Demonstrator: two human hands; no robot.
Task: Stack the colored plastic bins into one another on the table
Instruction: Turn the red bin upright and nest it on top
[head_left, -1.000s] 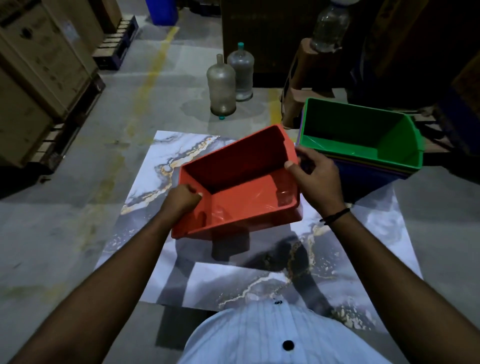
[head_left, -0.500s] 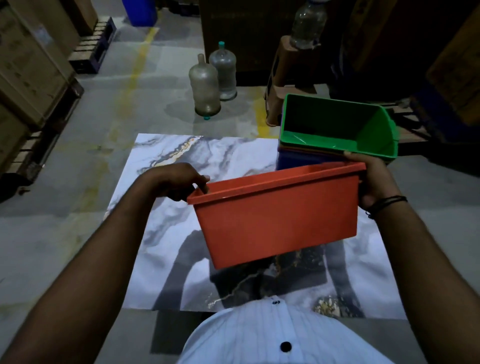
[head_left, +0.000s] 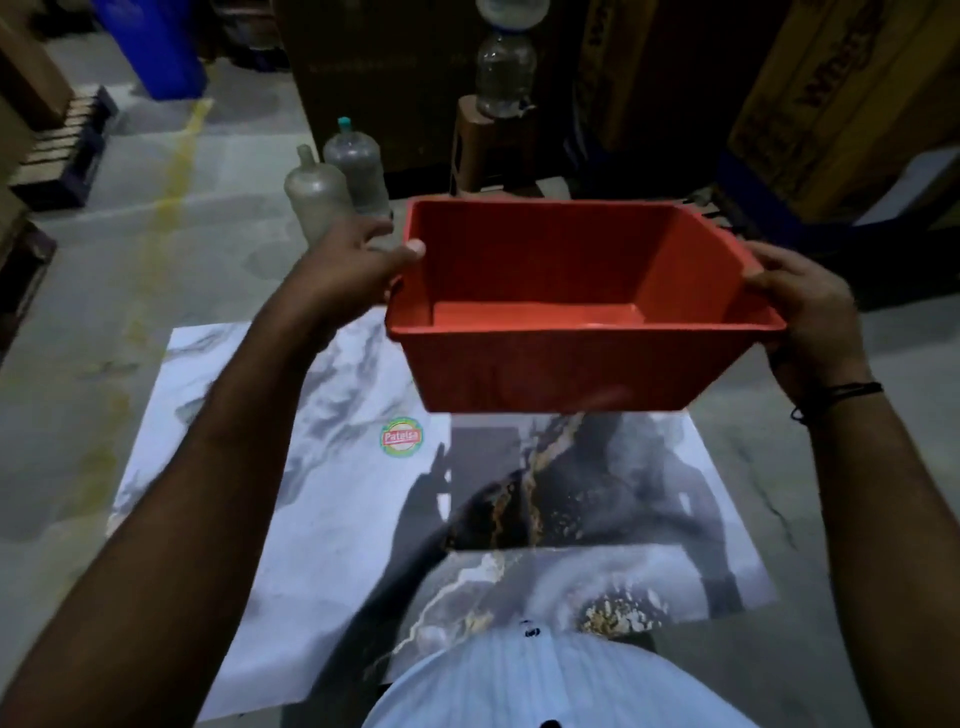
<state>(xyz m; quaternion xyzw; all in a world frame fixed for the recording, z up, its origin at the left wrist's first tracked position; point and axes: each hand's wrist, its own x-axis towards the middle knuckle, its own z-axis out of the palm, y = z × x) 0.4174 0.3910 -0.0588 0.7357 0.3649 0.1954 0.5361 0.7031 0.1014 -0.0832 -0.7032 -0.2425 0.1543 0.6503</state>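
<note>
- Bin in hand: the red plastic bin is held in the air, mouth up and tipped slightly toward the camera, above the far edge of the marble-patterned desk; it touches nothing but the hands.
- Left hand sits at the bin's left end wall, its fingers clamped on the rim, thumb tip over the lip.
- Right hand sits at the bin's right end, where the wall is cut to a slanted open front; its fingers are closed on that rim, and a dark wristband shows just below the bin's right corner.
- Step in hand, as I judge it: carrying one bin to its nesting place. No other colored bin is visible now, so the stack it belongs in is either hidden behind the red bin or out of view; I cannot tell which.
- Next move calls for bringing the bin squarely over the open mouth of the receiving bin, slanted front matching slanted front, then lowering it level so it slides in without jamming on one corner.
- Beyond the bin, on the floor: two large clear water jugs to its far left and a brown stool straight behind it. A round sticker lies on the desk below the bin's left corner.
</note>
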